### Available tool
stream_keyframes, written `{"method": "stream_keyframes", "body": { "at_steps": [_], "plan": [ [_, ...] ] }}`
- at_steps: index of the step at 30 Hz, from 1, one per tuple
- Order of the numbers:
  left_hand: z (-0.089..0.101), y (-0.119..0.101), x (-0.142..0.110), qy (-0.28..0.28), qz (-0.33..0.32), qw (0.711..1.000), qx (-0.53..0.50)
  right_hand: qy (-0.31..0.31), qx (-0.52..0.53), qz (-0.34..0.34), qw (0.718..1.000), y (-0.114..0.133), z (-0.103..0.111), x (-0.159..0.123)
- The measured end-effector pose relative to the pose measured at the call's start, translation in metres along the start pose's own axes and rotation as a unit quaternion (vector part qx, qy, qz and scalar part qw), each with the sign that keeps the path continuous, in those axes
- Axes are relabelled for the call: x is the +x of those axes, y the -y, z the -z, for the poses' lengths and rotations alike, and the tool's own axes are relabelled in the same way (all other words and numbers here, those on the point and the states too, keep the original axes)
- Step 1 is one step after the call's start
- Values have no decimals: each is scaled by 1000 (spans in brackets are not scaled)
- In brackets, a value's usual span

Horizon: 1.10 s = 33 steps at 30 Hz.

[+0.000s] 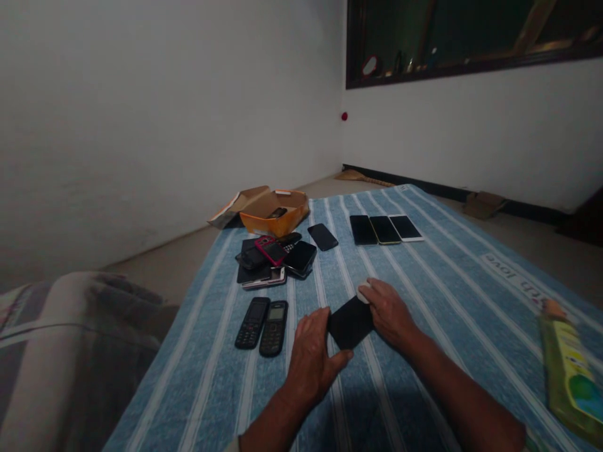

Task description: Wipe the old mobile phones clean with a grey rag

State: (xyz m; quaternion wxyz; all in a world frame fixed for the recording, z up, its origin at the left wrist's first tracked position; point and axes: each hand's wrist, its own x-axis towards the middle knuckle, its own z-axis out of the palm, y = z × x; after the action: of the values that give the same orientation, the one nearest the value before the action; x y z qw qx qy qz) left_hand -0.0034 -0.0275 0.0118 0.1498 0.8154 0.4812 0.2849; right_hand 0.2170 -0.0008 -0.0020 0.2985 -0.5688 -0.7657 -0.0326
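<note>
Both hands are at one black smartphone [351, 321], which lies turned cornerwise between them in the near middle of the blue striped cloth [198, 376]; whether a desk or a bed is underneath, I cannot tell. The left hand [311, 358] has its fingers at the phone's left corner and its thumb by the near one, a hold that probably keeps it from sliding. The right hand [389, 311] is closed around a white wad [363, 290] at the far corner — pinched in the fingertips, presumably to bring it against the casing. Whether the phone rests flat or is slightly raised is unclear.

Toward the cloth's left edge, two keypad phones [262, 326] lie side by side, near the left hand. Beyond them is a loose heap of mixed phones [273, 257], a pink-framed one [272, 250] on top. An open orange carton [276, 220] stands at the far left corner with a handset [277, 213] inside, its lid flap folded out, perhaps for easy reach.

A lone dark smartphone [323, 236] lies right of the heap. Nearer the far right corner, three smartphones [386, 230] form a neat row — seemingly a group kept apart from the jumble. A yellow-green bottle [570, 376] is toward the right edge, clear of the hands.
</note>
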Motion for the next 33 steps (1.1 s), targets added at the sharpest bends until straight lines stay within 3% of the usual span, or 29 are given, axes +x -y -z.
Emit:
{"method": "stream_keyframes", "body": {
  "at_steps": [5,11,15,26,33],
  "plan": [
    [-5,0,-1,-7,-26,1000,9,-21,-14,30,999,15,-5,-9],
    [-17,6,-7,-44,-36,998,7,10,23,86,996,41,-6,-29],
    [-22,8,-10,-67,-41,997,0,-1,42,106,993,42,-2,-39],
    [-16,1,-8,-94,-84,992,16,-58,2,-47,997,5,8,-36],
    [-17,7,-10,-50,-52,997,-2,-66,7,-17,998,10,0,-40]
  ]
}}
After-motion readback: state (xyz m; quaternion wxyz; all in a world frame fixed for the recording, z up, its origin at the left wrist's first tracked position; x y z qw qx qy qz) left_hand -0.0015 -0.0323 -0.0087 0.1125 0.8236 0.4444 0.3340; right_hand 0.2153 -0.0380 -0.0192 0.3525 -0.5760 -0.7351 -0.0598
